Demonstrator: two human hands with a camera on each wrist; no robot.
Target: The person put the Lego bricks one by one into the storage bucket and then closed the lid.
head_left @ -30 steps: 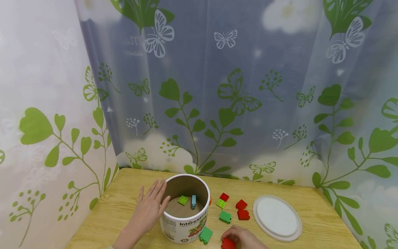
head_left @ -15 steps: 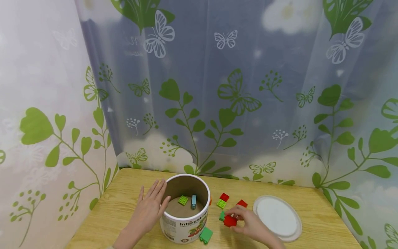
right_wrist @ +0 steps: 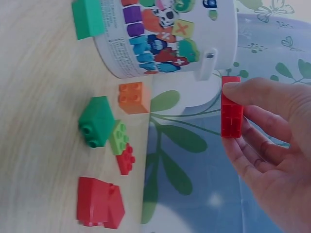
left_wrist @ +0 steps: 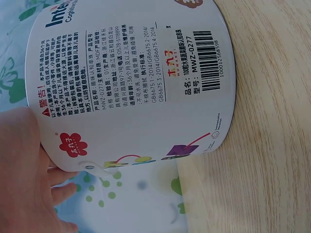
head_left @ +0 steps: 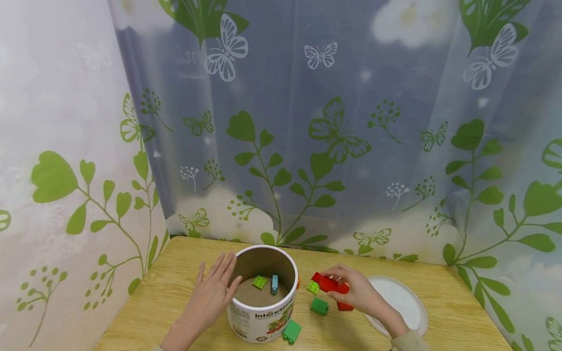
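My left hand (head_left: 208, 297) rests with straight fingers against the rim of a white cardboard bucket (head_left: 252, 324). Inside it lie a lime green brick (head_left: 259, 282) and a light blue brick (head_left: 274, 284). My right hand (head_left: 360, 292) pinches a red toy brick (right_wrist: 232, 111) between thumb and fingers, held above the table right of the bucket. Below that hand are a green brick (head_left: 319, 306), a small lime brick (head_left: 313, 287) and red bricks (right_wrist: 95, 199), partly hidden in the head view. A second green brick (head_left: 291, 332) lies by the bucket's front.
A round white lid (head_left: 401, 302) lies on the wooden table (head_left: 456, 312) at the right, partly behind my right forearm. Close to the bucket sits an orange brick (right_wrist: 132, 97). A patterned curtain (head_left: 281, 146) hangs behind the table.
My right hand has lifted the red brick from near the table's front edge and carried it away from me, over the other bricks. My left hand has stayed at the bucket.
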